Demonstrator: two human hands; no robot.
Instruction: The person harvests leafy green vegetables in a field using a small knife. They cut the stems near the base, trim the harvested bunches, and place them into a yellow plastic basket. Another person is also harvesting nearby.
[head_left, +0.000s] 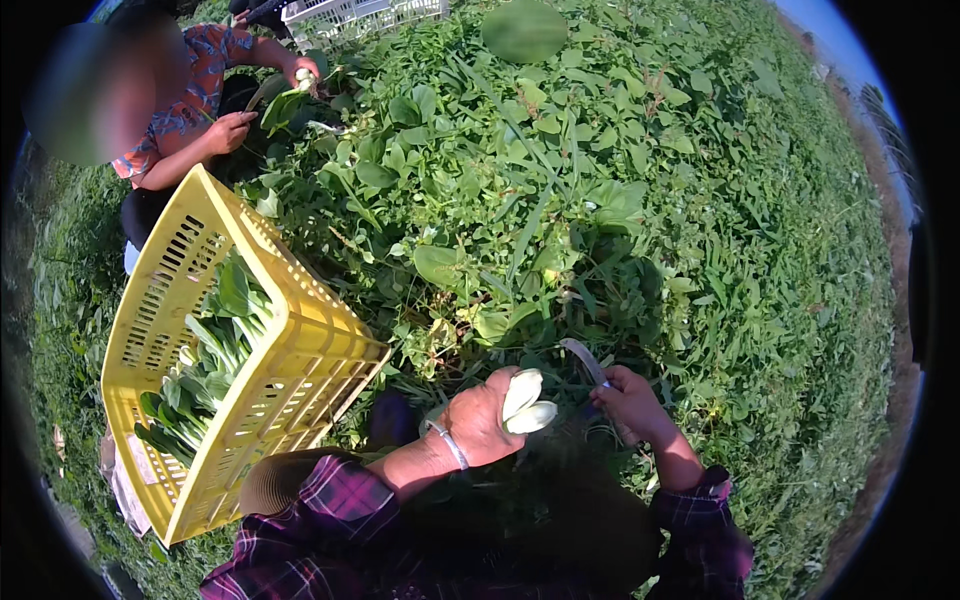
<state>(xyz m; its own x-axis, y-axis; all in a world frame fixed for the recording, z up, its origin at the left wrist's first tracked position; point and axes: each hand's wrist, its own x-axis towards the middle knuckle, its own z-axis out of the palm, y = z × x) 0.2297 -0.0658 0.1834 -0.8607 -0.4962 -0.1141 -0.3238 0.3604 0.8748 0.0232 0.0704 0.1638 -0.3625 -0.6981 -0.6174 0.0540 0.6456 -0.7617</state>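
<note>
My left hand (484, 420), with a silver bangle at the wrist, is closed around pale-based leafy greens (527, 405), probably bok choy; two thick white-green stem bases point out of the fist to the right. Their leaves are mostly hidden. To the right, my right hand (630, 401) grips the handle of a small curved knife or sickle (583, 358), whose blade points up and left, apart from the greens. The handle is mostly covered by my fingers. Both hands are low over the leafy plants.
A yellow slotted plastic crate (300, 337) stands tilted at the left, with bok choy (217, 360) inside. Beyond it a co-worker in a patterned shirt (202, 60) holds cut greens (304, 79). A white crate (364, 16) is at the top. Dense weeds and leaves (480, 165) cover the ground ahead.
</note>
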